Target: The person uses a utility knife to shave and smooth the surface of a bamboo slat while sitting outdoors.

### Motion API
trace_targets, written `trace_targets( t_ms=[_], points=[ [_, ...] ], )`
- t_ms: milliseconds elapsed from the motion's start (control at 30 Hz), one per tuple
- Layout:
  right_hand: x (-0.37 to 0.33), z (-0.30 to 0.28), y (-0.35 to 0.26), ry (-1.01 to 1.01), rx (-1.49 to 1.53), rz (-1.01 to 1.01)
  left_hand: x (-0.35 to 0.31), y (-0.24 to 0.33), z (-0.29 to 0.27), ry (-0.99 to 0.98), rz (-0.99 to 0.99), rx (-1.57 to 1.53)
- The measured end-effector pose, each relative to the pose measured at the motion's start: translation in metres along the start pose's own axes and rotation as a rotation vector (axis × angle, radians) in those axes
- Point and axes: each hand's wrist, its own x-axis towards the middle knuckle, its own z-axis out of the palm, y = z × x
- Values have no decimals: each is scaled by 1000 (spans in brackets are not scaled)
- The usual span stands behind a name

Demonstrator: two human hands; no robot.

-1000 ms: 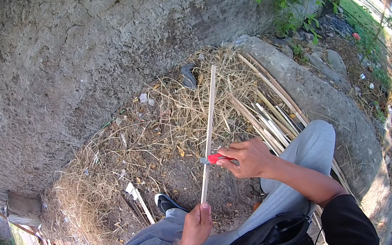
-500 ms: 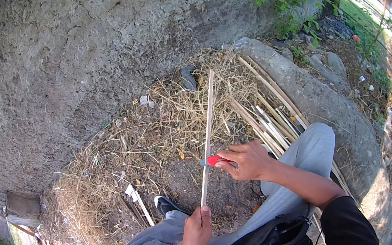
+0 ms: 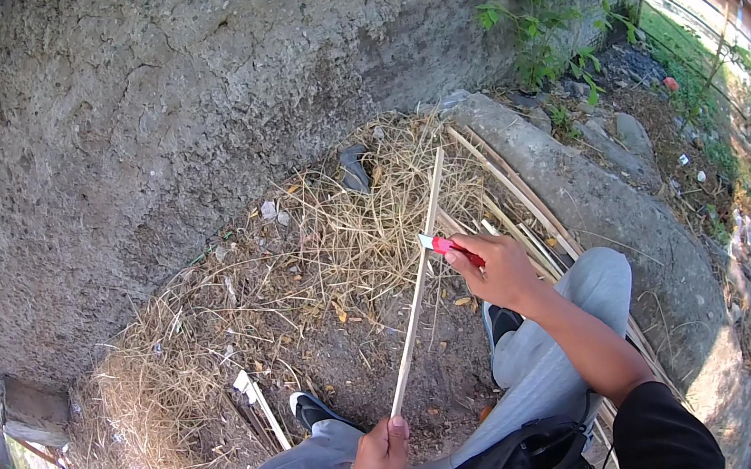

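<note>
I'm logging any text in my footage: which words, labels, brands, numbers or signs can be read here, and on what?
None can be read.
Red-handled knife in the right hand: no legible marking.
Wooden strip in the left hand: none seen.
Rough wall: none seen.
Small white scrap at right: too small to tell.

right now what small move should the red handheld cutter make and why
Probably slide the red cutter outward along the long pale wooden strip: the blade seems against it short of its far end, and the left hand grips well behind.
</note>
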Motion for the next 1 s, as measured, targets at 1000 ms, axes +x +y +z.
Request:
trace_targets(
  t_ms=[1000],
  points=[
    [-31,23,-20,-1006,1199,309,12,7,-2,-43,-174,-500]
  ],
)
